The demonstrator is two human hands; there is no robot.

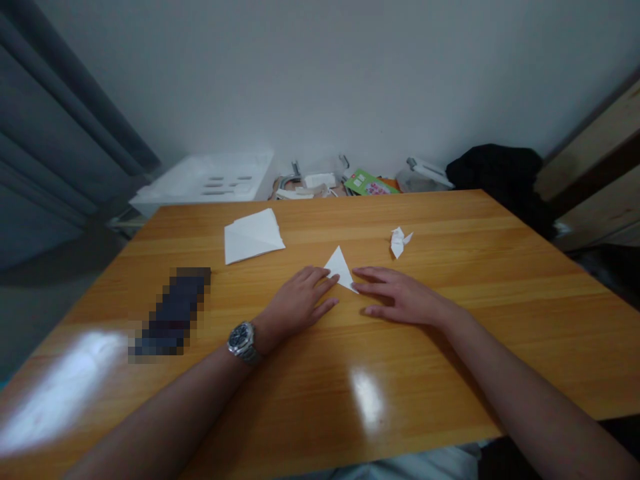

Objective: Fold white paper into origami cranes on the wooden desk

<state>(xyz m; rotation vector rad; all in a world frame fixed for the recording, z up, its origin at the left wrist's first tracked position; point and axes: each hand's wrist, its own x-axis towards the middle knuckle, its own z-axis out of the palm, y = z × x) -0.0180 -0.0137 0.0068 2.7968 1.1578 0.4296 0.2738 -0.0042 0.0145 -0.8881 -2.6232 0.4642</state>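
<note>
Folded paper triangle (341,269): lying on the wooden table (310,400), one point aiming at twelve o'clock, lower right corner at about five.

Left hand (305,297): approaching from eight o'clock, fingers loosely spread; fingertips are resting on the triangle's left side, and the thumb is standing clear of it. Right hand (400,295): reaching in from between three and four o'clock, fingers spread, a fingertip seemingly touching the right corner. Neither hand is appearing to pinch.

Handling, in this inspector's judgement: the sheet is looking thin and light, so it is calling for gentle, steady pressure. One hand should be anchoring the layers while the other is aligning edges and running a fingertip along each crease, keeping corners sharp. Pressing unevenly would be risking skewed folds.

Surroundings: a small folded paper figure (399,243) is sitting at two o'clock; a stack of white paper (254,237) is lying towards ten. A pixelated dark object (173,313) is occupying the area near nine.

Markings: a green printed item (370,183) is showing at one o'clock, its print too small for reading. The wristwatch (241,337) is displaying no legible brand.
</note>
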